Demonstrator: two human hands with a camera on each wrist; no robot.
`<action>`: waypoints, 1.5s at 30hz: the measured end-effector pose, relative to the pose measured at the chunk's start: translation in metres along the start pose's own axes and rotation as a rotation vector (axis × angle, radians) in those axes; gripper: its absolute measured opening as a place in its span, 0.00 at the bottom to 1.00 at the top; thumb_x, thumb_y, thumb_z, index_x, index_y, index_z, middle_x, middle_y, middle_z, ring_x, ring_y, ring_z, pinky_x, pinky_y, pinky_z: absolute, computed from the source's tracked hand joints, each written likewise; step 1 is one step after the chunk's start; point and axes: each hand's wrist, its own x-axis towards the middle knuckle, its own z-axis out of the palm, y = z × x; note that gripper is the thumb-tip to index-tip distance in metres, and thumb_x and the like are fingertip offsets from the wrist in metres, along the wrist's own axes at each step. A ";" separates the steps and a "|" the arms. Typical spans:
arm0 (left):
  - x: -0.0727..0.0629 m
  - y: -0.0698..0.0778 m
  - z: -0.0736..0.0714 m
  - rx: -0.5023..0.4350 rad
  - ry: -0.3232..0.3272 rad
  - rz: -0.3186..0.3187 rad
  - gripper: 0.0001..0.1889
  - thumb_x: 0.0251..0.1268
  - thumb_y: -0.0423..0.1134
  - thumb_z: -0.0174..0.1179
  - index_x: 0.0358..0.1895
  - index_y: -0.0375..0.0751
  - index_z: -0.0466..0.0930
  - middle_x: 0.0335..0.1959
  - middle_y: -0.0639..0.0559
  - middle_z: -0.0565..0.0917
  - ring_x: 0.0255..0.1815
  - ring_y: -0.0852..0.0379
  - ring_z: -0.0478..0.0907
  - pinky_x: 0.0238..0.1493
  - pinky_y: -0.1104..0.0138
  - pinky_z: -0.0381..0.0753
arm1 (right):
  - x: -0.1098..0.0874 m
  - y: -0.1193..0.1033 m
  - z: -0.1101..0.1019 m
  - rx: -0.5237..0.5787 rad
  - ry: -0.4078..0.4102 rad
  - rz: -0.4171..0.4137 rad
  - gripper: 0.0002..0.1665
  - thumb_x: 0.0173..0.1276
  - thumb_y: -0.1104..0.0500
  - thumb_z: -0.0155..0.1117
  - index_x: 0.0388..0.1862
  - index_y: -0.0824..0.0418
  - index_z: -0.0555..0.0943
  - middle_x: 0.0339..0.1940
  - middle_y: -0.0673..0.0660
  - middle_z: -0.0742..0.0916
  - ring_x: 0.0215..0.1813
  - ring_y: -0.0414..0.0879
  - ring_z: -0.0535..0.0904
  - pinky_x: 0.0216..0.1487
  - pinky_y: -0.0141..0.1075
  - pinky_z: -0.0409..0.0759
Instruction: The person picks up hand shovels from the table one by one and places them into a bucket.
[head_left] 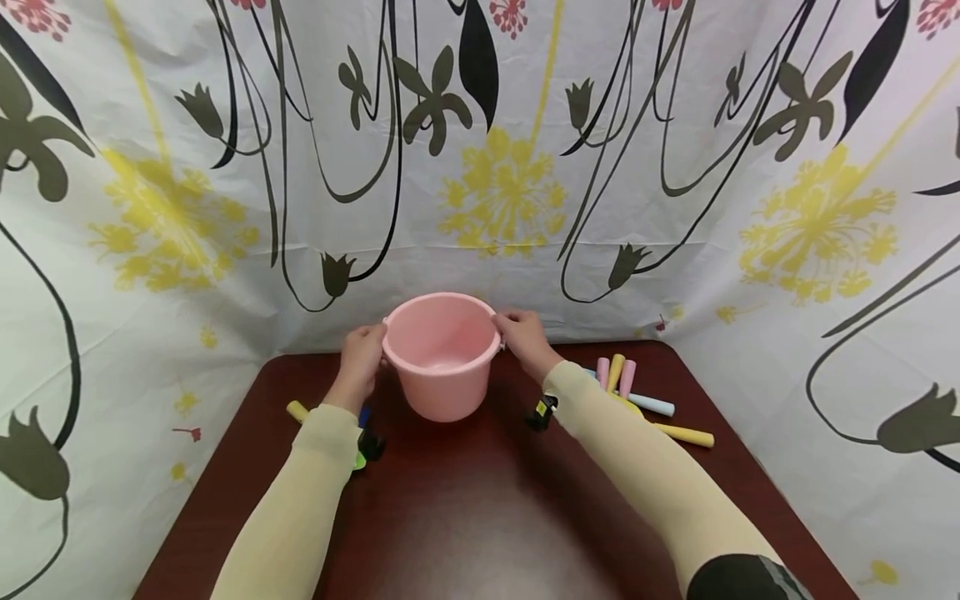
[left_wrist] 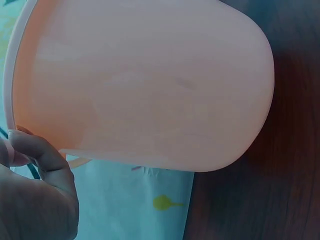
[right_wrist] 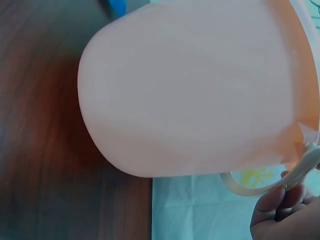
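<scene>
A pink plastic bucket [head_left: 444, 392] is held upright at the far middle of the table, with bare inner walls showing. On its left side my left hand [head_left: 362, 360] grips the rim; in the left wrist view the thumb and finger pinch the edge. Opposite, my right hand [head_left: 527, 337] holds the bucket at the right side of the rim. The right wrist view shows those fingers round the pale handle [right_wrist: 245, 190] where it meets the rim. Behind the bucket, the handle loop hangs down.
To the right, several toy-like pieces with pink and yellow handles [head_left: 684, 435] and a light blue handle [head_left: 652, 405] lie partly behind my sleeve. By my left forearm are a yellow handle [head_left: 297, 411] and a green piece [head_left: 359, 461]. A flowered curtain [head_left: 510, 275] surrounds the dark red table [head_left: 450, 517].
</scene>
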 end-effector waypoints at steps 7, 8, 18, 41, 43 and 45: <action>-0.018 0.000 0.003 -0.003 -0.093 -0.051 0.21 0.87 0.47 0.55 0.61 0.30 0.78 0.28 0.54 0.78 0.22 0.64 0.73 0.27 0.71 0.78 | -0.030 -0.003 -0.017 0.020 0.031 0.009 0.19 0.81 0.52 0.65 0.56 0.66 0.90 0.26 0.50 0.85 0.29 0.43 0.78 0.33 0.34 0.78; -0.021 0.000 0.004 0.001 -0.104 -0.052 0.21 0.87 0.47 0.55 0.62 0.30 0.78 0.28 0.54 0.78 0.22 0.63 0.74 0.28 0.70 0.78 | -0.034 -0.002 -0.020 0.024 0.030 0.002 0.19 0.82 0.52 0.66 0.56 0.67 0.90 0.26 0.50 0.85 0.30 0.43 0.78 0.33 0.34 0.78; -0.047 -0.007 0.020 -0.015 -0.165 -0.055 0.21 0.88 0.48 0.54 0.62 0.29 0.79 0.29 0.52 0.77 0.23 0.62 0.73 0.26 0.71 0.77 | -0.065 0.003 -0.046 0.011 0.070 -0.012 0.22 0.81 0.52 0.69 0.61 0.67 0.89 0.29 0.50 0.86 0.32 0.41 0.80 0.34 0.31 0.79; -0.091 -0.019 0.039 -0.102 -0.254 -0.088 0.19 0.88 0.46 0.55 0.58 0.30 0.75 0.29 0.51 0.75 0.24 0.61 0.72 0.26 0.73 0.75 | -0.119 0.021 -0.074 -0.008 0.079 0.083 0.27 0.83 0.46 0.67 0.67 0.64 0.87 0.42 0.61 0.91 0.40 0.42 0.84 0.43 0.32 0.83; -0.093 -0.020 0.040 -0.102 -0.257 -0.086 0.18 0.88 0.46 0.55 0.58 0.30 0.75 0.29 0.51 0.76 0.24 0.61 0.72 0.26 0.73 0.76 | -0.122 0.022 -0.076 -0.011 0.079 0.092 0.28 0.83 0.45 0.67 0.68 0.64 0.86 0.45 0.62 0.91 0.41 0.42 0.84 0.44 0.32 0.83; -0.095 -0.021 0.042 -0.106 -0.256 -0.087 0.17 0.88 0.45 0.55 0.57 0.31 0.75 0.30 0.51 0.76 0.24 0.61 0.72 0.26 0.73 0.76 | -0.123 0.023 -0.077 -0.008 0.083 0.102 0.28 0.83 0.45 0.67 0.69 0.64 0.86 0.46 0.61 0.91 0.42 0.42 0.84 0.44 0.30 0.83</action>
